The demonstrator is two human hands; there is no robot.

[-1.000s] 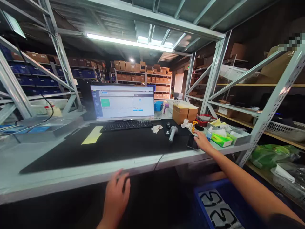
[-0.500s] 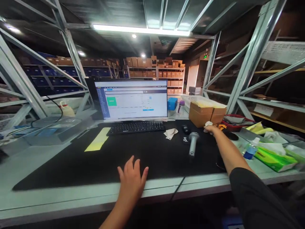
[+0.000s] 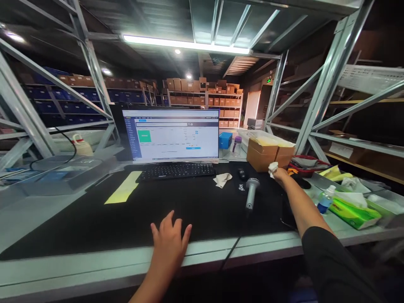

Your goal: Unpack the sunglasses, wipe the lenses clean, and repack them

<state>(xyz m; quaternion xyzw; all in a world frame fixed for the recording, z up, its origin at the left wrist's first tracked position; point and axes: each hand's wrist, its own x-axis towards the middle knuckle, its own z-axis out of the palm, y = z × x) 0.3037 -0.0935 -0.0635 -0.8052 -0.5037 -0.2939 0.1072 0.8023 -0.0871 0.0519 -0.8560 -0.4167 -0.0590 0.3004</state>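
My left hand (image 3: 170, 235) rests with fingers spread at the front edge of the black desk mat (image 3: 195, 210), holding nothing. Stretched out to the right, my right hand (image 3: 280, 174) is closed on a crumpled white tissue (image 3: 273, 169), in front of an open cardboard box (image 3: 261, 155). A second crumpled tissue (image 3: 222, 180) lies on the mat, right of the black keyboard (image 3: 176, 170). Between that tissue and my right arm are a black mouse (image 3: 241, 174) and a grey barcode scanner (image 3: 251, 193) lying on the mat.
A lit monitor (image 3: 173, 136) stands behind the keyboard. Yellow paper (image 3: 124, 188) lies at the left of the mat. On the right are a spray bottle (image 3: 326, 199) with blue liquid and a green tissue pack (image 3: 355, 212). Metal rack posts (image 3: 337, 63) frame both sides.
The view has shifted slightly. My right hand has lifted the tissue a little and it shows more clearly beside the box. My left hand stays spread near the mat's edge.
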